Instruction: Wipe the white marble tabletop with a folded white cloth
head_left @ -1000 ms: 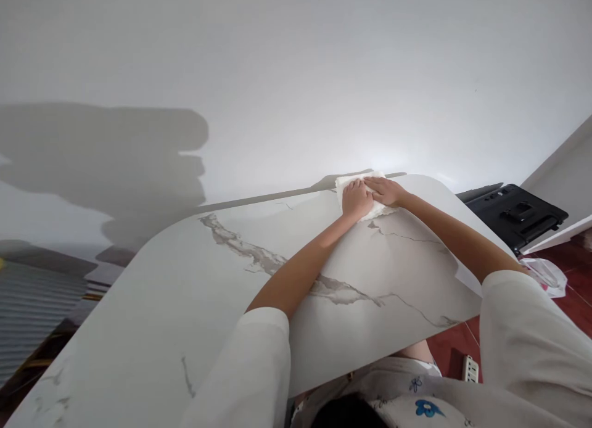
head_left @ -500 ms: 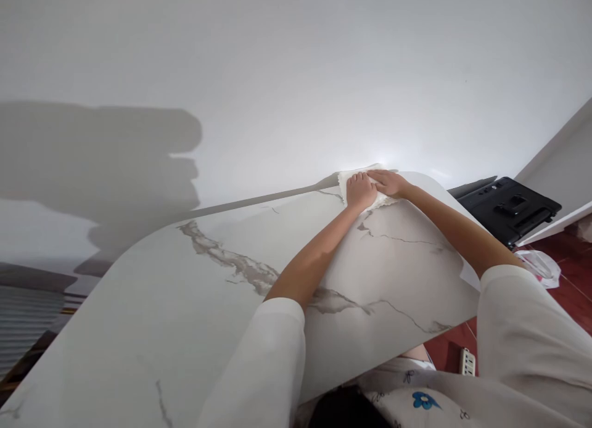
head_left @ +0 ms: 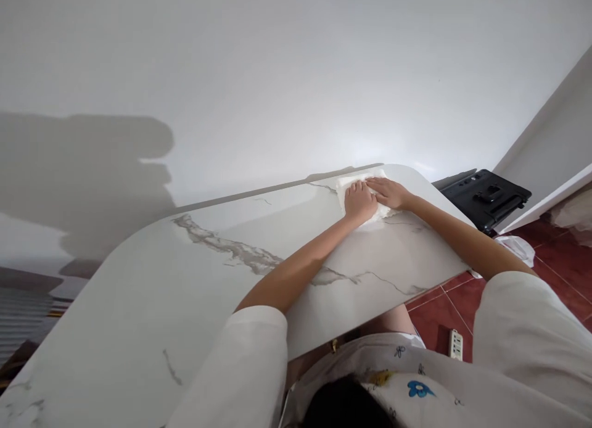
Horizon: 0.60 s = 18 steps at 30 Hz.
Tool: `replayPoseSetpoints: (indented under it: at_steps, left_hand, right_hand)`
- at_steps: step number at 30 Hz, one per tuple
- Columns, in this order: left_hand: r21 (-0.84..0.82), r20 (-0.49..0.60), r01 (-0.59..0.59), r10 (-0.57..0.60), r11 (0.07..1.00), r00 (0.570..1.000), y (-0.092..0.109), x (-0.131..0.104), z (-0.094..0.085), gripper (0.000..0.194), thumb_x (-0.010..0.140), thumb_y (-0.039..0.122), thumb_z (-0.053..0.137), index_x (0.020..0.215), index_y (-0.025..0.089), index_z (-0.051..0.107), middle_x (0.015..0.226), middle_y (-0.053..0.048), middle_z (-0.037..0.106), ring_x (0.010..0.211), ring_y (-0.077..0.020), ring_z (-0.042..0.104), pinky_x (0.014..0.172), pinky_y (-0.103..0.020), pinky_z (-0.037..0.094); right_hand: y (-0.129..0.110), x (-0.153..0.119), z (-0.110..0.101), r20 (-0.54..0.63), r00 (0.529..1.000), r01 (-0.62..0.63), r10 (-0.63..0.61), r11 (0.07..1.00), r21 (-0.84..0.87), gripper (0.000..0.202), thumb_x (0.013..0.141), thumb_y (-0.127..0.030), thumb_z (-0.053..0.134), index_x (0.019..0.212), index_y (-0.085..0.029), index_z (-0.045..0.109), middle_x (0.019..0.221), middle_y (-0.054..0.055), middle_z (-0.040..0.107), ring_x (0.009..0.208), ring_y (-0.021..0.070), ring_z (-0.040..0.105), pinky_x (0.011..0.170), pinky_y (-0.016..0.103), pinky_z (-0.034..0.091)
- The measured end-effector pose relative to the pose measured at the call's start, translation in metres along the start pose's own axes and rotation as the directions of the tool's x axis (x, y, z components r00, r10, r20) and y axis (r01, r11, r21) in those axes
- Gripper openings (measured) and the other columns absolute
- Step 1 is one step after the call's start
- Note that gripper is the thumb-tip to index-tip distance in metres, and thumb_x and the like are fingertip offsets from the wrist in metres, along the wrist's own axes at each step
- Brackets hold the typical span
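A white cloth (head_left: 343,184) lies spread on the white marble-patterned table (head_left: 139,280), near its far right end. Flat on top of the cloth rests my left hand (head_left: 361,202), its fingers slightly apart and pointing toward the wall. My right hand (head_left: 387,192) also presses on the cloth from the right, with fingers extended to the left so that the tips touch or nearly touch my left hand. Parts of the cloth are hidden under both palms.
A white wall (head_left: 277,82) runs along the table's far edge. Right of the table is a black case (head_left: 485,197), with a white plastic bag (head_left: 518,249) below. A power strip (head_left: 456,345) lies on the red tiled floor (head_left: 432,317).
Both hands and the cloth have shifted a little nearer to me, away from the table's far edge. The camera view has also moved slightly.
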<state>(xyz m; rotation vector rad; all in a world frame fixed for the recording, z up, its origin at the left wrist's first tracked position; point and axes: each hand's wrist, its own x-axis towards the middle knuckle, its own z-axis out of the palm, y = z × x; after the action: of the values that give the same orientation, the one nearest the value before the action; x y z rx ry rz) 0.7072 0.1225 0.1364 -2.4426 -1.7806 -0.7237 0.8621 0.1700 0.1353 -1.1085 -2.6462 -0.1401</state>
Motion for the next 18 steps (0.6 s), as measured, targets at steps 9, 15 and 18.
replayPoseSetpoints:
  at_steps: [9, 15, 18]
  left_hand:
    - [0.031, 0.010, -0.174, 0.174, 0.984, 0.985, 0.029, -0.099, -0.014, 0.051, 0.090, 0.025, 0.032, 0.133, -0.002, 0.039, 0.142, -0.020, 0.040, 0.133, -0.0296, 0.032, 0.109, -0.041, 0.025]
    - [-0.008, 0.025, -0.189, 0.189, 0.982, 0.982, 0.060, -0.145, -0.020, 0.052, 0.089, 0.025, 0.032, 0.134, 0.000, 0.037, 0.143, -0.019, 0.038, 0.135, -0.0293, 0.030, 0.110, -0.043, 0.024]
    - [-0.044, 0.037, -0.186, 0.188, 0.982, 0.982, 0.074, -0.156, -0.022, 0.052, 0.089, 0.026, 0.031, 0.135, 0.001, 0.037, 0.144, -0.019, 0.037, 0.135, -0.0294, 0.029, 0.110, -0.044, 0.024]
  right_hand:
    - [-0.073, -0.093, -0.022, -0.001, 0.999, 0.048, -0.048, 0.999, -0.010, 0.056, 0.093, -0.040, 0.031, 0.140, -0.011, 0.036, 0.145, 0.012, 0.037, 0.134, 0.0267, 0.032, 0.110, 0.047, 0.026]
    - [-0.104, -0.145, -0.034, -0.023, 0.999, 0.026, -0.026, 1.000, -0.007, 0.055, 0.094, -0.042, 0.032, 0.143, -0.017, 0.032, 0.145, 0.008, 0.037, 0.135, 0.0247, 0.031, 0.111, 0.047, 0.027]
    - [-0.108, -0.164, -0.038, -0.031, 0.999, 0.018, -0.018, 1.000, 0.006, 0.055, 0.094, -0.042, 0.034, 0.144, -0.020, 0.030, 0.146, 0.007, 0.035, 0.135, 0.0250, 0.030, 0.110, 0.049, 0.028]
